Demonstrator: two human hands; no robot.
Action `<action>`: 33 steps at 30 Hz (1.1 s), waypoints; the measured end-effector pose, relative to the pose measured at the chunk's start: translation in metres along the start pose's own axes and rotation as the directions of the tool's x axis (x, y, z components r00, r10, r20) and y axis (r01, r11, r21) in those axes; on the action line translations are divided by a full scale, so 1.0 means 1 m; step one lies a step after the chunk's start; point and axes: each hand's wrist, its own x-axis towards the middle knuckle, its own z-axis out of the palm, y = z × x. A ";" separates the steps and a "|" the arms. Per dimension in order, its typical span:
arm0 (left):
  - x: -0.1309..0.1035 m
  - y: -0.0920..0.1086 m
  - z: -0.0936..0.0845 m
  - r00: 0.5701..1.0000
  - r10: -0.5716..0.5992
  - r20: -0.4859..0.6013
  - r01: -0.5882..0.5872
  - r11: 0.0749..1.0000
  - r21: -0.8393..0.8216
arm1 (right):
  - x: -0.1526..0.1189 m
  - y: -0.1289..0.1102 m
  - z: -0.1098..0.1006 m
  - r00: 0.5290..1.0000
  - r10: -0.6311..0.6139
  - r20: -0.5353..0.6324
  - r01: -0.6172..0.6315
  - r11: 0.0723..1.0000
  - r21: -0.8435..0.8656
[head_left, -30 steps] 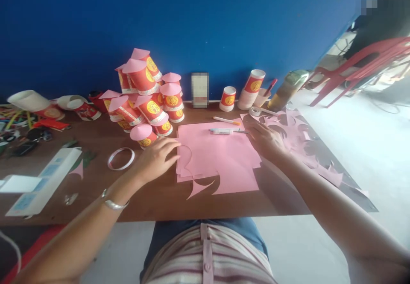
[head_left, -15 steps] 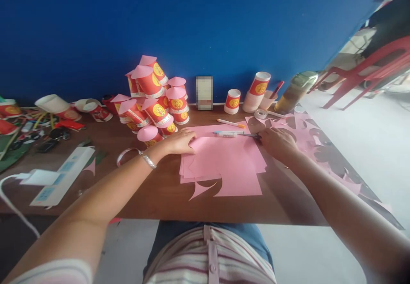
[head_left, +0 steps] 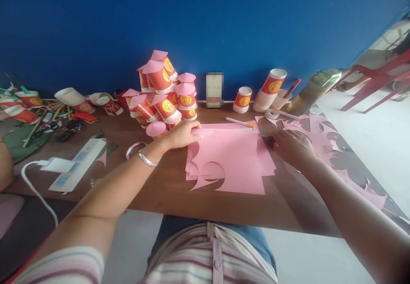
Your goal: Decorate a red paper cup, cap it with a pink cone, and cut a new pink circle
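Observation:
Pink paper sheets (head_left: 238, 160) with curved cut-outs lie in a loose stack before me. My left hand (head_left: 185, 135) pinches the top sheet near its upper left corner. At the right of the stack, my right hand (head_left: 293, 145) is closed around what look like scissors (head_left: 270, 140), mostly hidden under the fingers. A thin pen end shows along the top sheet's far edge, the remainder hidden. Just beyond lies a white and orange pen (head_left: 239, 122).
Red cups with pink paper cones (head_left: 163, 79) are stacked at the back. Paper offcuts (head_left: 320, 132), a tape roll (head_left: 272, 113), a cup tower (head_left: 272, 87) and a bottle (head_left: 315, 87) are rightward. A power strip (head_left: 77, 164) lies left; part of another person (head_left: 4, 166) shows.
The view has swung left, shifting things rightward. The top sheet now covers most of the pens that lay exposed on the stack. My right hand has drawn slightly away from the paper.

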 end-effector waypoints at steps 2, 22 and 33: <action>-0.009 0.000 -0.004 1.000 0.011 -0.029 -0.013 0.998 -0.066 | -0.002 0.002 0.000 1.000 0.000 -0.027 0.000 1.000 0.009; -0.028 0.015 -0.007 0.979 -0.102 -0.177 -0.072 0.639 -0.766 | 0.001 -0.016 -0.002 0.899 0.399 -0.179 0.154 0.095 0.983; -0.034 0.015 -0.010 0.987 -0.048 -0.152 -0.093 0.606 -0.790 | 0.017 -0.053 -0.001 0.992 0.067 -0.104 0.118 -0.257 0.959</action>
